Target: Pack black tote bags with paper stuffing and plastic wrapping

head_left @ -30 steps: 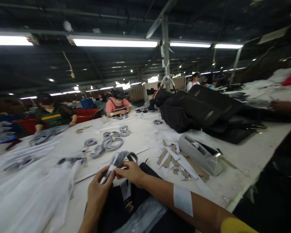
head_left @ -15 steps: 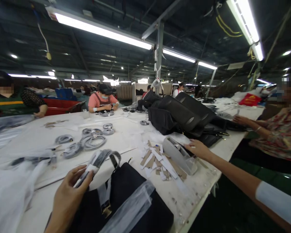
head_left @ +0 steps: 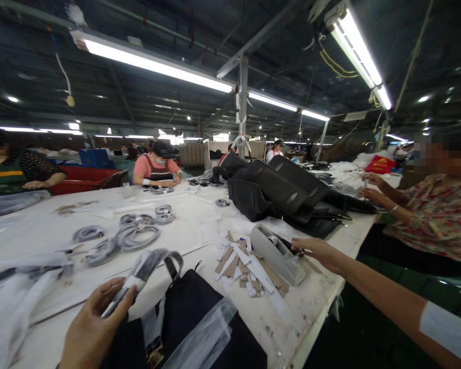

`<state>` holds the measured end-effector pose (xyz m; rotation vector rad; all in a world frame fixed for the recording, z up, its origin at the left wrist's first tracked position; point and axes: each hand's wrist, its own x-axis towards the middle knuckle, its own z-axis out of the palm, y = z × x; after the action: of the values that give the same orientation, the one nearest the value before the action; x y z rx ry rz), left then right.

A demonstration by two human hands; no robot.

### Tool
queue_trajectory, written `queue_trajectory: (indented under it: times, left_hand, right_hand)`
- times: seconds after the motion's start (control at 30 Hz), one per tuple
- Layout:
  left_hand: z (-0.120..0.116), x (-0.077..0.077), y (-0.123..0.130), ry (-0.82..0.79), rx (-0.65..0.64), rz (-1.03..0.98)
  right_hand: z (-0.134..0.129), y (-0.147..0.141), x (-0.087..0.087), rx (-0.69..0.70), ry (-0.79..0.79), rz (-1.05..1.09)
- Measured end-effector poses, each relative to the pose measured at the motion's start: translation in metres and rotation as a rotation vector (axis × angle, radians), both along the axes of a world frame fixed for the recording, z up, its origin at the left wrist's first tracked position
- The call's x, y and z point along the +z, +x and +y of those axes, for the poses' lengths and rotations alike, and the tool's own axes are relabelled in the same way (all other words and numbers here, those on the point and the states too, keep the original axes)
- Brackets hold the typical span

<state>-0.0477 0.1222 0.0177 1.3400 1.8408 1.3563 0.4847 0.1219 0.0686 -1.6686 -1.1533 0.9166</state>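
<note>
My left hand (head_left: 96,318) is closed around a plastic-wrapped bag strap (head_left: 148,267) with a white band round it. The strap loops up from a black bag (head_left: 192,318), which lies on the table before me with a gold-coloured buckle (head_left: 155,353) and a clear plastic sleeve (head_left: 205,333) on top. My right hand (head_left: 318,251) reaches to the far side of a grey tape dispenser (head_left: 276,256). Its fingers are pinched together at a dark, narrow piece beside the dispenser; what they hold is too small to tell.
Paper and card scraps (head_left: 242,264) lie left of the dispenser. Coiled wrapped straps (head_left: 138,237) sit on the white table (head_left: 192,220). Black bags (head_left: 280,187) are heaped further back. Co-workers sit at the left, the far side and the right (head_left: 438,215).
The view has shifted slightly, so most things sit a little lower and further left. My right fingers have drawn together beside the dispenser. My left hand keeps hold of the strap.
</note>
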Motion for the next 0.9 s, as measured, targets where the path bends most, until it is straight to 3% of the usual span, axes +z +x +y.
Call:
queue_trajectory:
  times: [0.13,0.23,0.4,0.57,0.8,0.9]
  left_hand:
    - [-0.002,0.006,0.003,-0.016,0.010,0.002]
    - [-0.003,0.011,0.006,-0.037,0.034,-0.022]
    - [-0.003,0.015,0.010,-0.046,0.080,-0.051]
    - [-0.004,0.015,0.012,-0.010,0.075,-0.035]
    - [0.001,0.000,0.003,0.081,0.015,-0.113]
    - [0.002,-0.008,0.002,0.170,-0.028,-0.124]
  right_hand:
    - [-0.015,0.001,0.013,-0.024,0.094,0.077]
    - [-0.030,0.003,0.014,-0.025,0.059,0.116]
    - [-0.052,0.007,-0.016,-0.150,-0.076,0.215]
    - [-0.047,0.002,-0.048,-0.239,-0.071,0.238]
    - [-0.052,-0.006,-0.060,-0.263,-0.176,0.279]
    - [-0.055,-0.024,-0.063,-0.244,-0.162,0.229]
